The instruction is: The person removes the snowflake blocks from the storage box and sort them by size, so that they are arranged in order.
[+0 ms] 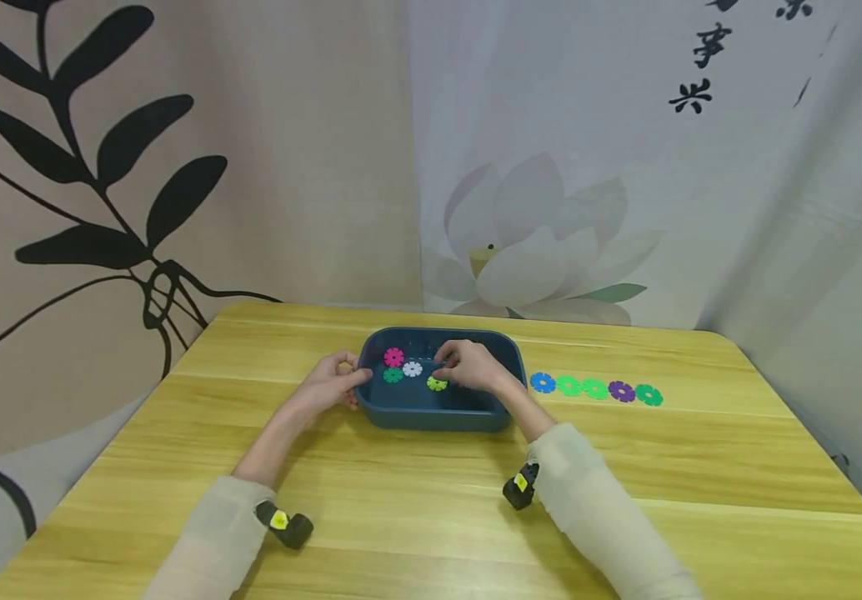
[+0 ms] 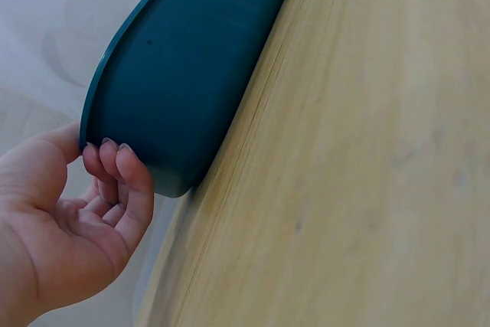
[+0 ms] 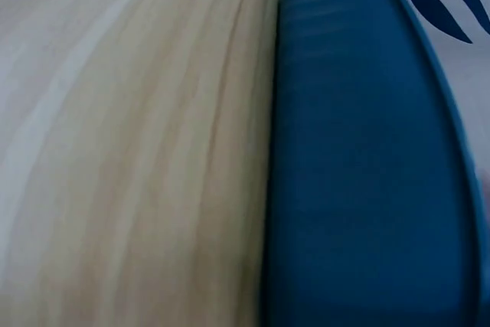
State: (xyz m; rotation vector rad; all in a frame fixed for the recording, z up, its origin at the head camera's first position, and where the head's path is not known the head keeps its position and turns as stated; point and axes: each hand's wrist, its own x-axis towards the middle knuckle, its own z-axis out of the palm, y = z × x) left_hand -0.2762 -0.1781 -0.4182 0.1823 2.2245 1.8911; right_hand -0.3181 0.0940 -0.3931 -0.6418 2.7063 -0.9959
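A dark blue plastic basin stands on the wooden table. My left hand grips its left end, thumb over the rim and fingers curled against the outer wall, as the left wrist view also shows. Inside lie notched plastic discs: a pink disc, a green disc, a white disc and a yellow-green disc. My right hand reaches over the right side into the basin, thumb and forefinger apart, the thumb tip right at the yellow-green disc. In the right wrist view the basin's wall hides this hand's fingers.
To the basin's right, a row of discs lies on the table: a blue disc, two light green discs, a purple disc and a darker green disc. A printed curtain hangs behind the table's far edge.
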